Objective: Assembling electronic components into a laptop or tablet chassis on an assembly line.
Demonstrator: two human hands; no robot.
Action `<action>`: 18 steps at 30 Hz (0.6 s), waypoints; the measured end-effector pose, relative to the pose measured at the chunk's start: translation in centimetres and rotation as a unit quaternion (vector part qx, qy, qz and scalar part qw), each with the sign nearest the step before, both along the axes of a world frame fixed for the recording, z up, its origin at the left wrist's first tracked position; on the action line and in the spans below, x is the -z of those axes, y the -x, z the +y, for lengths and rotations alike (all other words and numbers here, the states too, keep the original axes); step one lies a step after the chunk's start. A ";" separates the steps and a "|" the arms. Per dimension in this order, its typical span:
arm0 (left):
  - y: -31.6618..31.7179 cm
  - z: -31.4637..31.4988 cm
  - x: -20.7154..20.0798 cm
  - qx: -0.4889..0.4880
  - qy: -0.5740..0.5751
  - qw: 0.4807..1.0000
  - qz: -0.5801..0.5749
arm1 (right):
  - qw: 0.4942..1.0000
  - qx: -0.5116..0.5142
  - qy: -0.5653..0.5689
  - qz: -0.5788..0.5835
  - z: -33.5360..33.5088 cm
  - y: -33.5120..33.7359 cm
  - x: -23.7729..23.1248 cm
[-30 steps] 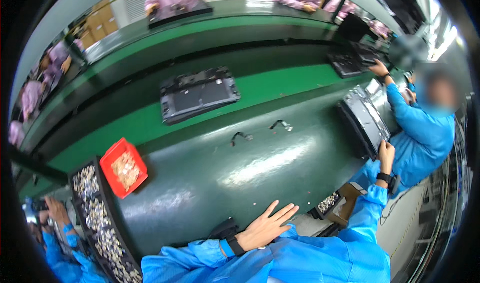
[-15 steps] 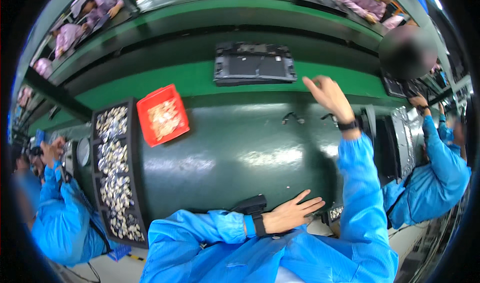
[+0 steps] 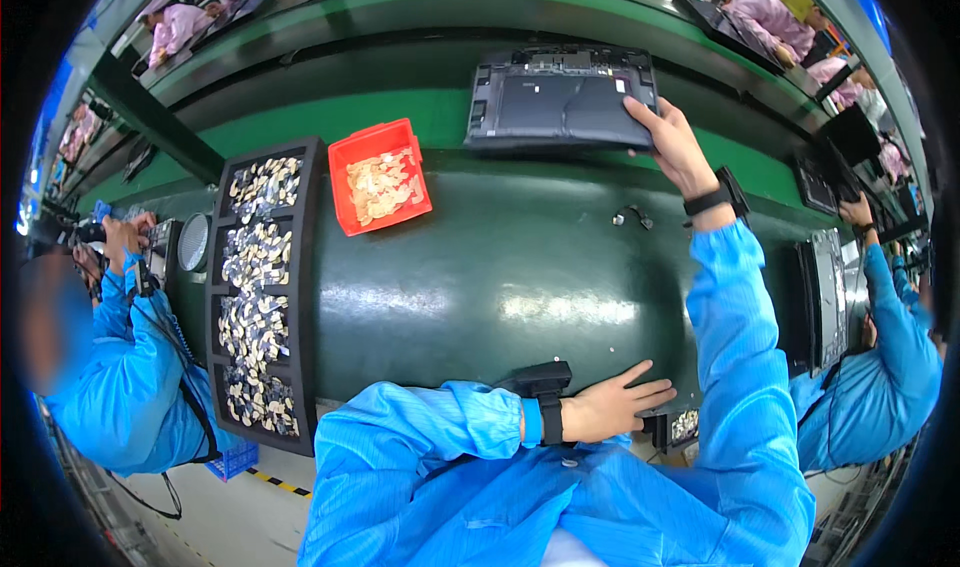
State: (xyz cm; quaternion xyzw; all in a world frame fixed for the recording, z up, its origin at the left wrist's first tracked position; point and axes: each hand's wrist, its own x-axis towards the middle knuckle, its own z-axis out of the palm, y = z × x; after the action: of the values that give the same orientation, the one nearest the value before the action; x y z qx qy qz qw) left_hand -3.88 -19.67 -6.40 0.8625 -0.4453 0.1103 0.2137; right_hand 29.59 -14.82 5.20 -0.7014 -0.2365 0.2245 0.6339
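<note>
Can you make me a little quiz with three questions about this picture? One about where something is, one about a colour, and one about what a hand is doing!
1. Where is the small bin of pale parts?
A. Right beside the long black parts tray
B. On top of the flat dark panel
C. Under the person's left hand

2. What colour is that small bin?
A. Yellow
B. Red
C. White

3. What is the right hand doing?
A. Lying flat on the table
B. Gripping the edge of the flat dark panel
C. Holding a cup

Answers:
1. A, the small bin sits just right of the black parts tray.
2. B, its walls are bright red.
3. B, the right hand reaches out and closes on the right edge of the flat dark panel, while the left hand lies flat on the dark green table.
</note>
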 end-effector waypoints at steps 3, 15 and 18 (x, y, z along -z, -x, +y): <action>1.0 0.7 -3.0 -0.027 -0.031 0.998 0.046 | 0.999 0.002 -0.015 0.028 -6.7 7.0 -1.6; 2.3 11.5 -14.5 -0.238 0.067 0.966 0.080 | 0.908 -0.081 0.342 -0.230 -16.3 18.0 0.3; -0.1 14.9 -11.8 -0.344 0.034 0.936 0.061 | 0.821 -0.002 0.185 -0.541 -11.7 13.1 1.3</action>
State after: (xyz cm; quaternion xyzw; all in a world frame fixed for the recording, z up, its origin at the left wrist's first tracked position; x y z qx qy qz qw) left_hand -3.81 -4.76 5.41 0.9604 -0.1030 0.1390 0.2184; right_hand 16.47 -26.53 3.92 -0.8136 -0.4968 -0.1500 0.2622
